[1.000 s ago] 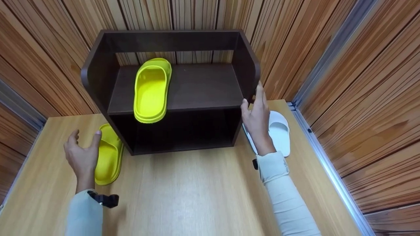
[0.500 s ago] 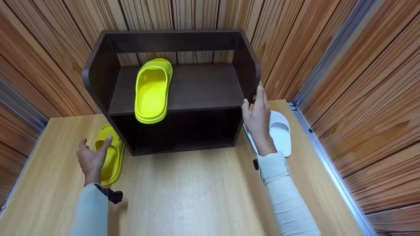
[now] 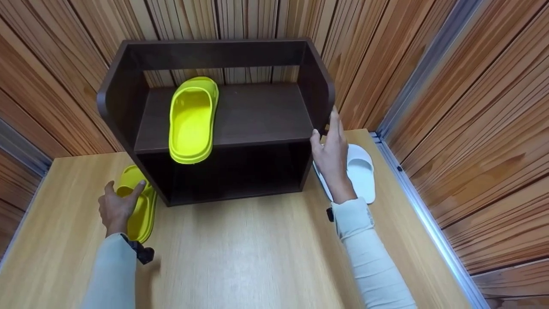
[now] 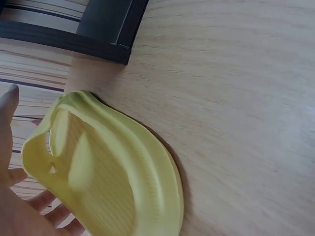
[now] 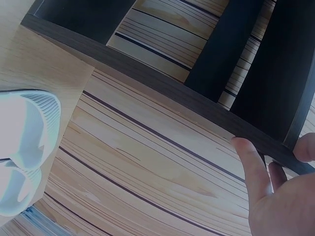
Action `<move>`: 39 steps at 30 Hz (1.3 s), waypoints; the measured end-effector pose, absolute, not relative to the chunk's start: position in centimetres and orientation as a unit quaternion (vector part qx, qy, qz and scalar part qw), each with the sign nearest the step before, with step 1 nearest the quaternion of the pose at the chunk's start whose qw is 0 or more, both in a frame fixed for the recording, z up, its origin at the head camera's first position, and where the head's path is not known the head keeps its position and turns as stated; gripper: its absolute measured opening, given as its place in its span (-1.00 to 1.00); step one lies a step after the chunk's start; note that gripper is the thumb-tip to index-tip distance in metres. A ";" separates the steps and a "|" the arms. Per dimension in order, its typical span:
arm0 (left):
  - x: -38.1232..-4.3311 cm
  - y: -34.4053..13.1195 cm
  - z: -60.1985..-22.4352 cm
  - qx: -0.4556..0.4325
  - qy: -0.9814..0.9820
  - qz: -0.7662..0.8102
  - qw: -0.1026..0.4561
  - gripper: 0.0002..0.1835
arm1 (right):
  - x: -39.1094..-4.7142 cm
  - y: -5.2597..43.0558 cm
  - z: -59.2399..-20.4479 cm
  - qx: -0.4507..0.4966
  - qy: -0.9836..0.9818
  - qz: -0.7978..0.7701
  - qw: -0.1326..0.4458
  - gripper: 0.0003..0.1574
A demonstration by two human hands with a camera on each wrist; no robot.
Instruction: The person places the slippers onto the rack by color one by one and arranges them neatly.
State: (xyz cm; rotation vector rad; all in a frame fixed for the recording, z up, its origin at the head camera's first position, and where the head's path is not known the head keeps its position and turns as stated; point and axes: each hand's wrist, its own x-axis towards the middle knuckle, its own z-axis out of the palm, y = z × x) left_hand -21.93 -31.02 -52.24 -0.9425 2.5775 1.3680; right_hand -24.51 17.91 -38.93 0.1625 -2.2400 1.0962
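A yellow clog (image 3: pixel 143 212) lies on the wooden table left of a dark brown two-tier rack (image 3: pixel 261 113). My left hand (image 3: pixel 116 210) is at its outer side; in the left wrist view the fingers (image 4: pixel 47 201) lie along the clog's side, and the thumb stands raised apart from it. The other yellow clog (image 3: pixel 192 122) sits on the rack's upper shelf, its heel slightly past the front edge. My right hand (image 3: pixel 332 156) holds the rack's right side panel, thumb at the front edge and fingers along the outside.
White slippers (image 3: pixel 362 174) lie on the table right of the rack, partly behind my right hand; the right wrist view shows a pair (image 5: pixel 29 128). Wood-striped walls (image 3: pixel 463 141) stand behind and at both sides. A metal rail (image 3: pixel 422 223) runs along the right edge.
My left hand has moved right to the clog on the table. My right hand stays on the rack. The head view has shifted slightly.
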 end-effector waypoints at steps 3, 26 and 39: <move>-22.1 -30.9 -52.2 -0.302 0.844 0.442 0.036 0.17 | -24.6 18.0 -38.9 0.064 -0.851 0.413 0.319 -0.20; -22.0 -30.9 -52.7 -0.306 0.855 0.418 0.020 -0.21 | -24.3 17.9 -38.8 0.045 -0.857 0.418 0.297 -0.19; -21.2 -31.3 -53.2 -0.294 0.861 0.415 -0.031 -0.27 | -24.4 17.9 -38.9 0.046 -0.857 0.416 0.302 -0.19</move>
